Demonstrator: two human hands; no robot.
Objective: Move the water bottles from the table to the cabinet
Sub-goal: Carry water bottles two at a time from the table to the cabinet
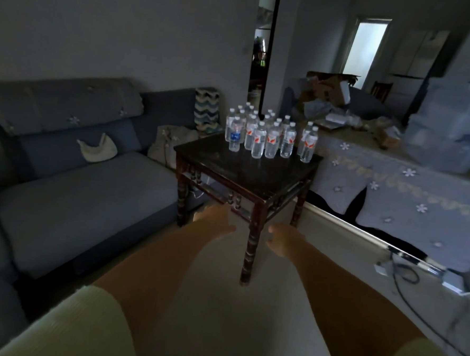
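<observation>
Dim, soft-focus room lit by a bright doorway (367, 48) at back (edges bowed by the wide lens).

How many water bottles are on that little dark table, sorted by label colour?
Blue-label bottle: 1
Red-label bottles: 6
Rear bottles, labels hidden: about 10, too crowded and dim to count exactly
Total: about 17
</observation>
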